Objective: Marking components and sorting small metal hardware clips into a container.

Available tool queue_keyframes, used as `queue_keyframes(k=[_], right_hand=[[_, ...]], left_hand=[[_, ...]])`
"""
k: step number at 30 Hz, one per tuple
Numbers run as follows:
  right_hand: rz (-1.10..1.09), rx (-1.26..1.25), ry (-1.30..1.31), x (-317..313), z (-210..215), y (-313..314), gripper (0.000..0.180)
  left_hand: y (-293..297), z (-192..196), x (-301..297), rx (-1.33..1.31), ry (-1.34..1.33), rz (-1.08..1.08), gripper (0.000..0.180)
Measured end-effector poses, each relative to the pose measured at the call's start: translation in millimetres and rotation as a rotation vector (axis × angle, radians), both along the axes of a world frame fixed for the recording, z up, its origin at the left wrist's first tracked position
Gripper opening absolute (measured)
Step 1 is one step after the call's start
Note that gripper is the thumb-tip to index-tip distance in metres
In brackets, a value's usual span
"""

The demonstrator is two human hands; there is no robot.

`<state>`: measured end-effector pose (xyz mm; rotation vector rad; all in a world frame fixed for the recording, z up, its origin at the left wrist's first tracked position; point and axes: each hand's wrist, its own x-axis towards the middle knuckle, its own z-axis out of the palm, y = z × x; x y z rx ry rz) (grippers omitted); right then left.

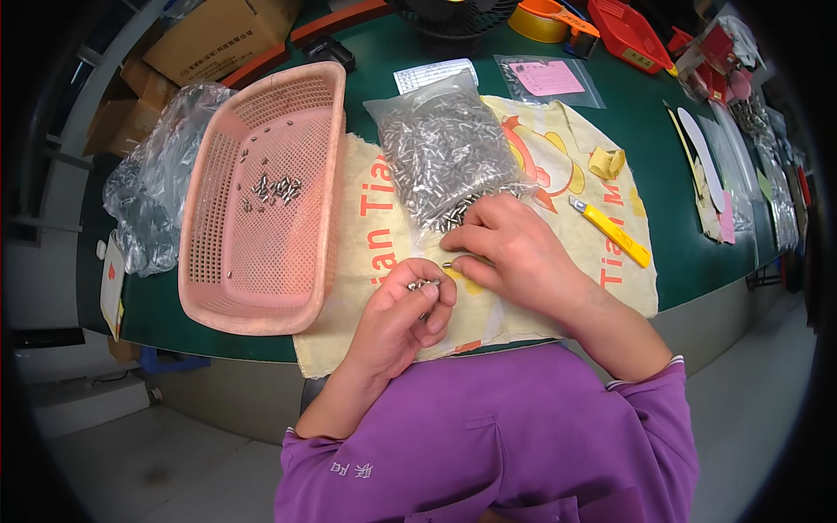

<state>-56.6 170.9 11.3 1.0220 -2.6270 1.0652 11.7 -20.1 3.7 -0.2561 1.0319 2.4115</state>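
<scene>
In my left hand (403, 307), curled fingers hold a few small shiny metal pins (425, 285). My right hand (514, 248) bends down beside it, over the cloth. A single metal pin (447, 265) sticks out at its thumb tip, close to the left fingers; the far side of this grip is hidden. Just beyond the right hand lies a clear plastic bag (440, 131) full of the same kind of pins. Pins show at the bag's near end, next to my right knuckles. Under both hands spreads a cream printed cloth (357, 235).
A pink perforated basket (331, 200) with some loose metal pieces stands at left, beside crumpled clear plastic (148, 192). A yellow utility knife (615, 235) lies right of my right hand. Farther back are a black fan (449, 22), a cardboard box (214, 39) and a red tray (628, 35).
</scene>
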Motion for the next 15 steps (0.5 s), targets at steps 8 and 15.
queue_keyframes(k=[8,15], right_hand=[[0.103,-0.011,-0.038,1.5,4.6,-0.8,0.016],[0.127,0.023,-0.035,0.8,0.4,-1.8,0.014]], left_hand=[[-0.2,0.1,0.3,0.069,0.025,0.050,0.011],[-2.5,-4.9,0.9,0.062,0.067,0.026,0.011]])
